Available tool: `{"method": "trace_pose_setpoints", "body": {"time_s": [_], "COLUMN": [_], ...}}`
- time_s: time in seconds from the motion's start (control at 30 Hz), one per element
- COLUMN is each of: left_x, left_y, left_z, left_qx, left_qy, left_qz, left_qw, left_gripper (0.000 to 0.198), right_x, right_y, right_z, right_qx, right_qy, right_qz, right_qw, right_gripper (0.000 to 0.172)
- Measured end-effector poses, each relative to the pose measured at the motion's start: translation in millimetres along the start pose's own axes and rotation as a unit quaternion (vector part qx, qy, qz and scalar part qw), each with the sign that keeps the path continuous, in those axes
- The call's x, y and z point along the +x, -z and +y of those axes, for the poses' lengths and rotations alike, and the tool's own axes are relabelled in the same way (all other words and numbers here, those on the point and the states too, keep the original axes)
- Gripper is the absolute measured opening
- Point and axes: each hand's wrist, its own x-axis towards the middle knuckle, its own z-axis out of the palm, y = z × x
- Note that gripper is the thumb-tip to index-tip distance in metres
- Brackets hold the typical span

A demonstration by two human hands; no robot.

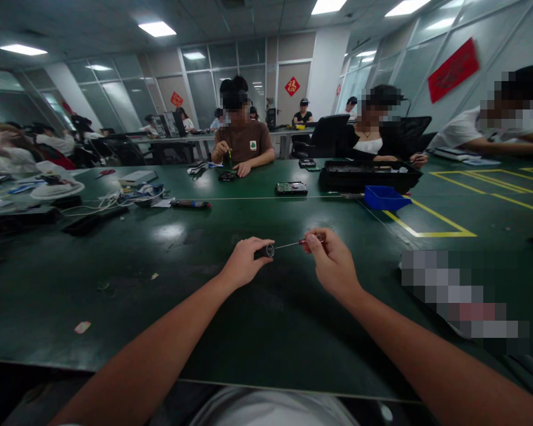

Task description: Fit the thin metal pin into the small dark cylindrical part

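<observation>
A small dark cylindrical part (pixel 269 250) is pinched by the left hand (pixel 244 260); a red-handled screwdriver (pixel 299 242), tip against it, is gripped by the right hand (pixel 333 260).

Blue bin (pixel 384 198) nr black tray (pixel 368 176); hard drive (pixel 291 188) mid table (pixel 160 278).

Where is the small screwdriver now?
Head view, centre: the screwdriver is in the right hand, its tip at the black part held by the left hand.

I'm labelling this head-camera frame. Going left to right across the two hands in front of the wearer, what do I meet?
In order: left hand → small black cylinder → screwdriver → right hand.
</observation>
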Motion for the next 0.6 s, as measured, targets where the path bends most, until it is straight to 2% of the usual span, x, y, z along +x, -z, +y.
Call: {"method": "trace_pose_setpoints", "body": {"time_s": [0.17, 0.6], "left_x": [-0.4, -0.3], "left_y": [-0.5, -2.1], "left_z": [0.8, -0.9], "left_qx": [0.003, 0.005], "left_qy": [-0.006, 0.003], "left_qz": [-0.014, -0.026], "left_qw": [1.000, 1.000], "left_gripper": [0.043, 0.044], "right_x": [-0.5, 1.4], "right_y": [-0.7, 0.6], "right_z": [0.5, -5.6], "right_qx": [-0.034, -0.106], "right_qy": [0.016, 0.033], "right_qz": [-0.031, -0.021], "right_qw": [0.999, 0.994], "right_gripper": [0.022, 0.019]}}
